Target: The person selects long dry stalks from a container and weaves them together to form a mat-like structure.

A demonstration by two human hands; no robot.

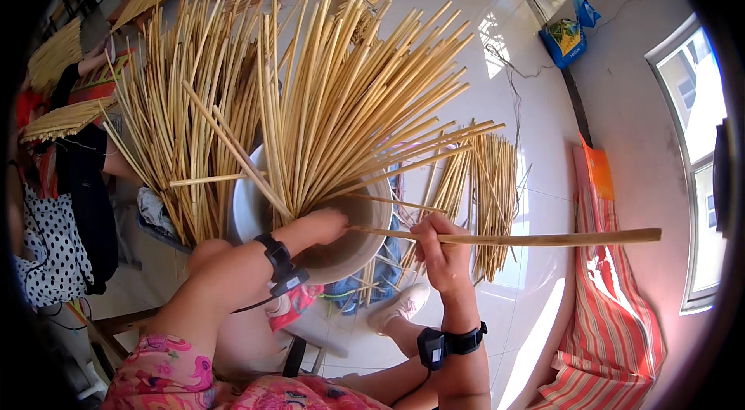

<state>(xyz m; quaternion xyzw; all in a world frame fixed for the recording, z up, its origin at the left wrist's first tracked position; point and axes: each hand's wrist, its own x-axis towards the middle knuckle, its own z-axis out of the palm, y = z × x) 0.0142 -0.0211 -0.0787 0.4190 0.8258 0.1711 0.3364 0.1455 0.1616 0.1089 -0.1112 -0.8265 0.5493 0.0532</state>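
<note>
as the right hand (442, 255) clamps a stalk (551, 240) jutting out both sides, the grip of the left hand (322, 227) is unclear.

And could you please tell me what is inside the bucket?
A thick bunch of sticks stands in the bucket, fanning out above its rim; part of the inner wall shows. The left hand and the bunch hide the rest, including the sticks' lower ends.

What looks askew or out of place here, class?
One thin tan wooden stalk juts out almost level, left of the round whitish bucket; it looks askew because the tall straw-coloured bundle behind it stands steeply.
</note>
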